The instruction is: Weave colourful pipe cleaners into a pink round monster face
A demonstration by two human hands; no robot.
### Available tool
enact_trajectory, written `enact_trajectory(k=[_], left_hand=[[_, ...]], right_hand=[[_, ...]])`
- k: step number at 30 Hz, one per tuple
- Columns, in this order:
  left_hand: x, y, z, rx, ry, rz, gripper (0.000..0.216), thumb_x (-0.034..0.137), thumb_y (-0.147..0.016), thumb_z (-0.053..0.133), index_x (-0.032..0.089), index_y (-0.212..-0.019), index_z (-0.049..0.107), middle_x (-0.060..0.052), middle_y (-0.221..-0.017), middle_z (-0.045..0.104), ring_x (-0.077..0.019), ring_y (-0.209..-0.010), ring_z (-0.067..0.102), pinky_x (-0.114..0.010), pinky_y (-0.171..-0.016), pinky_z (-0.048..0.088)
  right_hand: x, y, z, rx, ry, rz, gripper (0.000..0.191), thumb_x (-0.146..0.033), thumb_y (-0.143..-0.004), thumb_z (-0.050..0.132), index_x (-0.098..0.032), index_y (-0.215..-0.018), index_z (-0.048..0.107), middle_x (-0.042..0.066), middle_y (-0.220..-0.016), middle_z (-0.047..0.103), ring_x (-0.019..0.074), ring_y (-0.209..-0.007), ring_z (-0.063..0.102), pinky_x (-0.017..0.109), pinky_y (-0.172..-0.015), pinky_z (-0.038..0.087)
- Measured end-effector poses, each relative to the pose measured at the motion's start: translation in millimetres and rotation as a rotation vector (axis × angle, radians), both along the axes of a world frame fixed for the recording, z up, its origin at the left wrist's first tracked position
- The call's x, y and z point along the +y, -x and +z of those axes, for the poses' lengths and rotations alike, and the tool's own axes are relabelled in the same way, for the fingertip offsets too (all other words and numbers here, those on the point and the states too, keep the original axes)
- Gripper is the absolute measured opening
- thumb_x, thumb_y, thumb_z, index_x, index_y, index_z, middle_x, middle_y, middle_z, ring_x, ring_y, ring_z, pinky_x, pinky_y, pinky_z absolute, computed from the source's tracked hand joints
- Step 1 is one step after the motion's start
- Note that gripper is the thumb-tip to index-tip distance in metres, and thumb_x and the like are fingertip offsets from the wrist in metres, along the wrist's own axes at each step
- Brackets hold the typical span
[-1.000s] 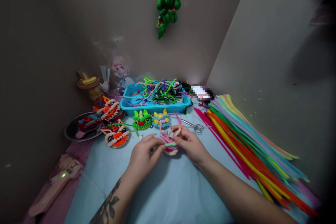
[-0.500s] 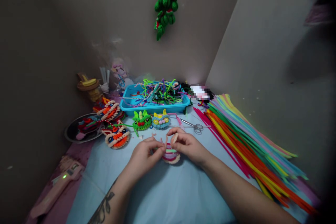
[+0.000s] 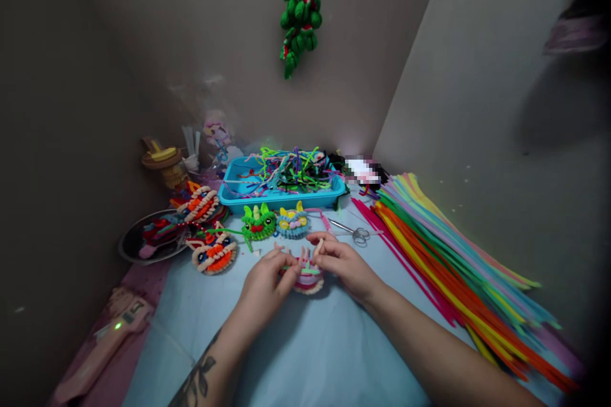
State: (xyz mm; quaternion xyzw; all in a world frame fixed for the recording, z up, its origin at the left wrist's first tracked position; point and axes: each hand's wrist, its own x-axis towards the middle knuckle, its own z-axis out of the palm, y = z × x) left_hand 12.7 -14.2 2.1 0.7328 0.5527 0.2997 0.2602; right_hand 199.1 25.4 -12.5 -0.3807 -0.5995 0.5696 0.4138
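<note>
Between my two hands, just above the blue tabletop, is a small pipe-cleaner piece (image 3: 309, 281) in pink, lilac, pale green and cream, with short stems sticking up from it. My left hand (image 3: 273, 273) pinches its left side between thumb and forefinger. At the right, my right hand (image 3: 337, 262) has thumb and fingers closed on a cream pipe-cleaner end (image 3: 319, 247) at the piece's upper right. My fingers partly cover the piece. Just beyond lie a green pipe-cleaner animal head (image 3: 258, 223) and a blue and yellow one (image 3: 293, 221).
A blue tray (image 3: 281, 201) of pipe-cleaner scraps stands at the back, with scissors (image 3: 356, 233) to its right front. Long coloured pipe cleaners (image 3: 458, 267) spread along the right. Orange heads (image 3: 214, 252), a dark bowl (image 3: 131, 241) and a pink handheld tool (image 3: 109, 343) are left.
The piece has tilted slightly and more of its upright stems show. Both hands keep their grip with small finger movements. The whole view has shifted slightly.
</note>
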Motion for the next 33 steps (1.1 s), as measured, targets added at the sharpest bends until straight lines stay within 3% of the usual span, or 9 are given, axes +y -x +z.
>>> enact_trajectory(k=[4,8,26,33], left_hand=[[1.2,0.2,-1.8,-0.014,-0.006,0.067,0.025,0.033,-0.088,0.046,0.019,-0.077,0.063,-0.003,-0.077,0.061,-0.0185,-0.077,0.057,-0.027,-0.071,0.042],[1.2,-0.4,-1.3,-0.011,-0.015,0.111,0.027,0.035,-0.088,0.046,0.018,-0.074,0.061,-0.002,-0.072,0.058,-0.0173,-0.070,0.054,-0.026,-0.064,0.039],[1.2,-3.9,0.1,-0.107,0.024,0.101,0.026,0.032,-0.087,0.046,0.018,-0.069,0.057,-0.001,-0.071,0.055,-0.0167,-0.070,0.053,-0.027,-0.067,0.038],[1.5,-1.3,-3.5,-0.064,0.016,0.125,0.026,0.035,-0.088,0.045,0.019,-0.073,0.059,-0.002,-0.073,0.058,-0.0181,-0.072,0.054,-0.030,-0.071,0.040]], right_hand=[[-0.3,-2.2,0.9,-0.148,-0.152,0.016,0.012,-0.032,-0.076,0.065,-0.021,-0.078,0.068,0.010,-0.126,0.048,0.0266,-0.126,0.041,0.040,-0.103,0.032],[-2.1,-1.5,2.4,-0.263,-0.231,-0.045,0.007,-0.026,-0.076,0.065,-0.020,-0.074,0.067,0.009,-0.126,0.050,0.0250,-0.124,0.045,0.041,-0.105,0.030],[-3.9,6.6,-1.0,-0.183,-0.250,-0.055,0.014,-0.026,-0.079,0.056,-0.019,-0.068,0.061,0.010,-0.124,0.047,0.0258,-0.122,0.044,0.040,-0.102,0.031],[-0.7,5.6,-5.2,-0.192,-0.250,-0.065,0.012,-0.030,-0.079,0.059,-0.020,-0.076,0.064,0.010,-0.124,0.048,0.0259,-0.122,0.044,0.040,-0.104,0.030]])
